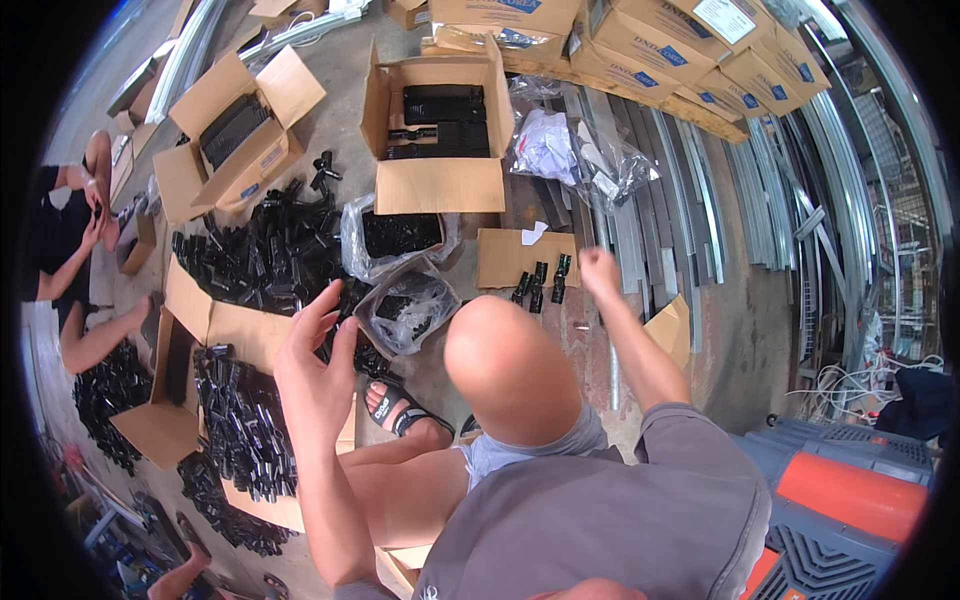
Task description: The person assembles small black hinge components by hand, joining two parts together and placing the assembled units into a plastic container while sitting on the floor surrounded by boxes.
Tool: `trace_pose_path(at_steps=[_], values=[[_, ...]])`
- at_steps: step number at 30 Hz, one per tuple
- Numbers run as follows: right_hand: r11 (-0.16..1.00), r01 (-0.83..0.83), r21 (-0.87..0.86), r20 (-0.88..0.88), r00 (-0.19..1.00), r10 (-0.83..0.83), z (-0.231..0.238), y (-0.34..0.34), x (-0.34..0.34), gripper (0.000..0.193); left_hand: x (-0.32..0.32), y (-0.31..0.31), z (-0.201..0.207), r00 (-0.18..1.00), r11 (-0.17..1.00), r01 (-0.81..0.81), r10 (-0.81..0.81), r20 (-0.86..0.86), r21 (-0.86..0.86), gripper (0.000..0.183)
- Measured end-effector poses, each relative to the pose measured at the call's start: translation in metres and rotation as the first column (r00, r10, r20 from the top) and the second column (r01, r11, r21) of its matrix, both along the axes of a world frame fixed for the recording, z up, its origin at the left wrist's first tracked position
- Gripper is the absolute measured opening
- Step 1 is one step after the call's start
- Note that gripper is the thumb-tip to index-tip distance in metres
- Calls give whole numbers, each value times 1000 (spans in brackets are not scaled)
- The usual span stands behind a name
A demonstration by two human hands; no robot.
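Observation:
My left hand [315,355] is raised over the black parts to my left, its thumb and fingers apart, with nothing visible between them. My right hand [600,270] is closed, just right of a flat cardboard piece [500,258]; whatever its fingers hold, if anything, is hidden. Several small black clip-like parts [538,284] lie in a row along the cardboard's near edge. Between my hands stands a small plastic-lined box [405,312] with small dark pieces inside. Behind it is a second lined box [400,234] of small black pieces.
A large heap of black parts [265,250] covers the floor at left. More parts [245,420] lie stacked on cardboard nearby. Open cartons [440,185] stand ahead. Long metal profiles [690,190] lie at right. Another person [75,230] sits far left. An orange-grey case [850,495] is right.

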State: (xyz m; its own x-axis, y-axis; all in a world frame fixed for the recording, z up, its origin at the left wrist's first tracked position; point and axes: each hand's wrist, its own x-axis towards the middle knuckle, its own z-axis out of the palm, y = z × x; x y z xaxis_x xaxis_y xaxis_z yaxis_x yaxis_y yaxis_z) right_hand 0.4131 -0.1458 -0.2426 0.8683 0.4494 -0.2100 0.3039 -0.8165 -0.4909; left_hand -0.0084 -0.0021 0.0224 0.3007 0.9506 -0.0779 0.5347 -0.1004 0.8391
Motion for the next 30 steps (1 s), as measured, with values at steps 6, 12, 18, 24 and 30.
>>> trace_pose_path(at_steps=[6, 12, 18, 24, 30], values=[[940, -31, -339, -209, 977, -43, -82, -50, -69, 41, -11, 8, -20, 999, 996, -30, 32, 18, -82, 37], [989, -137, -53, -202, 972, 123, -61, 26, -121, 38, -8, 7, -8, 998, 982, 39, -31, 46, -184, 40], [751, -343, 564, 2, 910, 414, 9, 168, -135, 29, -28, -12, 20, 999, 992, 39, -44, -32, -123, 38], [650, -591, 478, 256, 802, 540, 12, 318, -92, 17, -44, -15, -17, 989, 955, -147, 133, -68, -257, 38], [206, -893, 400, 661, 437, 610, 32, 361, -151, 19, -30, -10, -18, 977, 993, -64, 41, -211, -104, 43]])
